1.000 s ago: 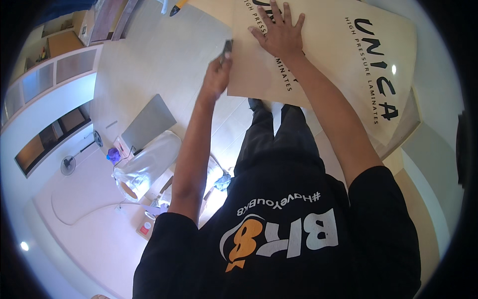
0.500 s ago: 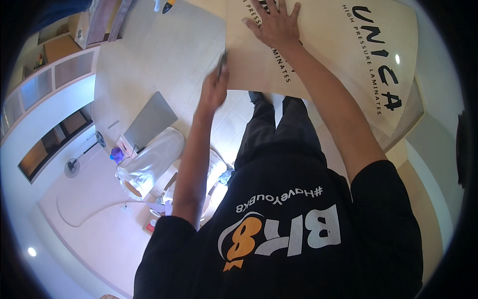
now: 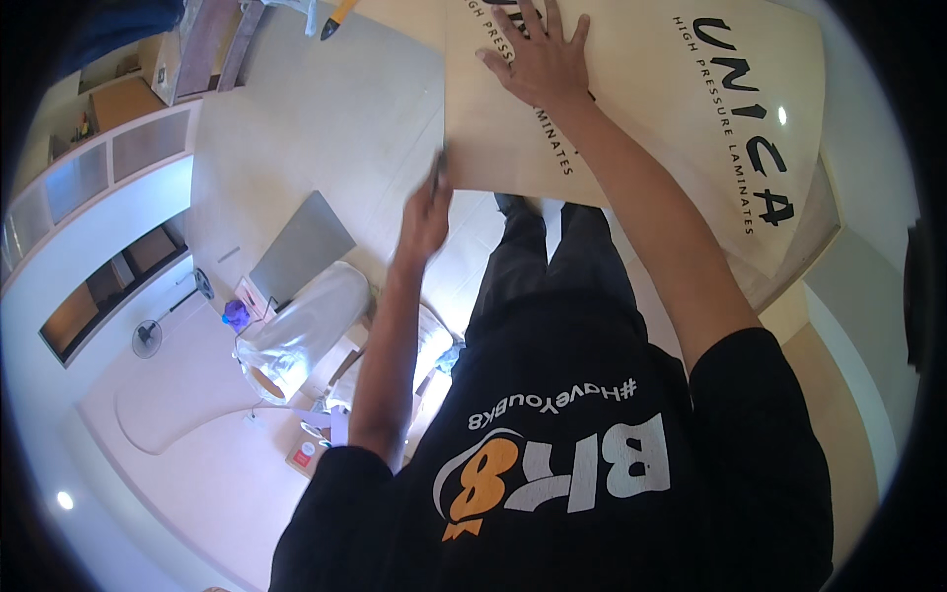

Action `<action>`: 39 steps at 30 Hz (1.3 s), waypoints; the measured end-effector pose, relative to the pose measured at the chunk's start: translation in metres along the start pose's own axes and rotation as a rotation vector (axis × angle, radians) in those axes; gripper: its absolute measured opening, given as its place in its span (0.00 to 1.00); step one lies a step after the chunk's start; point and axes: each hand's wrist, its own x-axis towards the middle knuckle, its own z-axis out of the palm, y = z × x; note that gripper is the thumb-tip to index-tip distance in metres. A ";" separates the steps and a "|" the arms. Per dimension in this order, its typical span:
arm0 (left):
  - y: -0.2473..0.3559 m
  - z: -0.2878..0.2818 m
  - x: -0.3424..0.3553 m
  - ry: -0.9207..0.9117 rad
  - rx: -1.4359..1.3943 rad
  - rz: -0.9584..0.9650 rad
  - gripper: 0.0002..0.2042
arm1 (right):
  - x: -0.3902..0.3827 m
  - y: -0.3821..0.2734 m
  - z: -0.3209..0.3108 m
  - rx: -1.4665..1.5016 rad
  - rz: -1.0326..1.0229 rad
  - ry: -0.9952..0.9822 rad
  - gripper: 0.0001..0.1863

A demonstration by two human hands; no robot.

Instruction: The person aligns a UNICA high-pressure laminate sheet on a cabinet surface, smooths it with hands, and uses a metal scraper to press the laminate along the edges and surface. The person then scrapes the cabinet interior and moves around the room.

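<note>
My right hand lies spread on a large cream laminate sheet with printed dark lettering, fingers apart, in the upper middle of the view. At the sheet's left edge, near its lower corner, my left hand is closed round a dark, narrow tool; motion blur hides the tool's exact shape. The sheet's lower edge crosses just above my dark-trousered legs.
A yellow-and-black tool lies at the top. Lower left are a grey panel, a plastic-wrapped roll, a purple bag and a standing fan. Wooden pieces stand upper left.
My left hand and the dark tool have moved down along the sheet's left edge toward me. My right hand stays spread on the sheet; the view has shifted slightly.
</note>
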 end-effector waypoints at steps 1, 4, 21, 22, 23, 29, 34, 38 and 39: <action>-0.007 -0.001 -0.017 -0.079 -0.047 -0.050 0.29 | -0.001 0.000 0.002 0.004 -0.001 0.017 0.39; -0.012 0.002 -0.016 -0.050 -0.138 0.043 0.28 | -0.001 -0.002 0.006 -0.165 0.002 0.017 0.39; -0.004 0.003 0.004 0.029 -0.107 0.133 0.28 | -0.024 -0.017 0.009 -0.079 -0.001 -0.030 0.37; 0.004 0.004 0.018 0.043 -0.052 0.128 0.28 | -0.024 -0.017 0.010 -0.082 -0.002 -0.032 0.37; 0.012 0.003 0.039 0.077 -0.024 0.158 0.28 | -0.024 -0.017 0.011 -0.097 -0.010 0.005 0.37; 0.047 -0.013 0.111 0.035 -0.009 0.207 0.29 | -0.019 -0.014 0.013 -0.062 -0.004 -0.009 0.36; 0.013 -0.010 0.001 -0.053 -0.099 0.074 0.28 | -0.033 -0.020 0.006 -0.064 -0.044 -0.013 0.36; -0.002 -0.008 -0.008 -0.078 -0.272 0.063 0.26 | -0.034 -0.024 -0.002 -0.053 -0.035 -0.106 0.35; -0.002 -0.007 -0.003 -0.082 -0.280 0.046 0.26 | -0.028 -0.023 -0.003 -0.059 -0.049 -0.116 0.36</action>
